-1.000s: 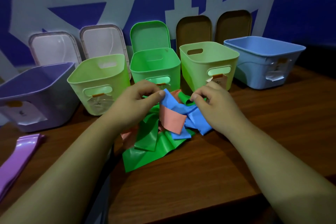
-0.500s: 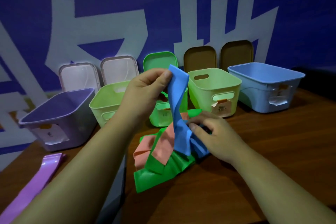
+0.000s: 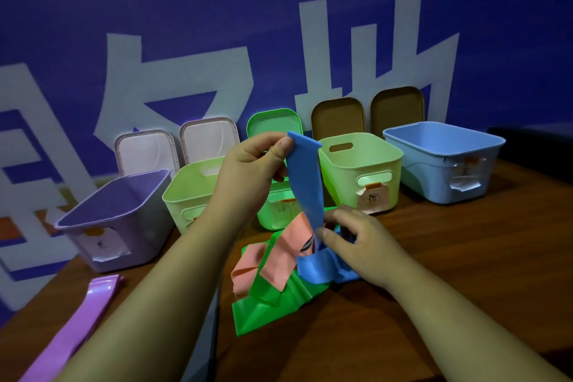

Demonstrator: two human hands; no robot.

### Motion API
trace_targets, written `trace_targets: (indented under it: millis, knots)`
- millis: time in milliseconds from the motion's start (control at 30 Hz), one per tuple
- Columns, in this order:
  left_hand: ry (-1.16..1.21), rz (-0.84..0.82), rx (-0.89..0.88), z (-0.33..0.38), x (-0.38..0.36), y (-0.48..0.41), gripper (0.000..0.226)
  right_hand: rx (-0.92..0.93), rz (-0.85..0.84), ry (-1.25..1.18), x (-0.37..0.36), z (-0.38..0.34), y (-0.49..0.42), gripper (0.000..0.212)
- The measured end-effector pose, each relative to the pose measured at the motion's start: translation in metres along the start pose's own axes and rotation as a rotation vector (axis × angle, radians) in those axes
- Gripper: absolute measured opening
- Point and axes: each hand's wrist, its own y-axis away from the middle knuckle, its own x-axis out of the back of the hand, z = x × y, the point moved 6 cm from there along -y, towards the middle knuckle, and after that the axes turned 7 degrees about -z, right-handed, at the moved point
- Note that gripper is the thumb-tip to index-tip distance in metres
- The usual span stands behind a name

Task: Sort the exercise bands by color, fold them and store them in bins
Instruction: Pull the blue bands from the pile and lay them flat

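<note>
My left hand (image 3: 248,170) pinches the top end of the blue band (image 3: 305,183) between thumb and fingers, holding it up in front of the green bin (image 3: 273,220); the band hangs as a flat, smooth strip. My right hand (image 3: 362,242) closes thumb and forefinger round it low over the table (image 3: 465,257), where its tail lies crumpled beside the pink band (image 3: 285,254), on the green band (image 3: 279,301). Purple bin (image 3: 139,226), left lime bin (image 3: 186,195), right lime bin (image 3: 350,177) and blue bin (image 3: 434,177) stand open-topped; only their inner walls show
</note>
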Motion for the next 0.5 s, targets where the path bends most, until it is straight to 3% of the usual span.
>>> trace_targets:
  millis: [300, 433, 500]
  knots:
    - [-0.232, -0.157, -0.023, 0.021, -0.006, 0.007, 0.031, -0.035, 0.037, -0.164, -0.007, -0.001, -0.009, 0.01]
    - [-0.232, -0.128, -0.033, 0.032, 0.001, 0.003, 0.032, -0.024, 0.028, -0.168, -0.007, -0.01, -0.017, 0.001]
    - [-0.204, -0.106, -0.025, 0.037, 0.007, 0.0, 0.034, -0.02, 0.03, -0.177, -0.007, -0.017, -0.021, 0.009]
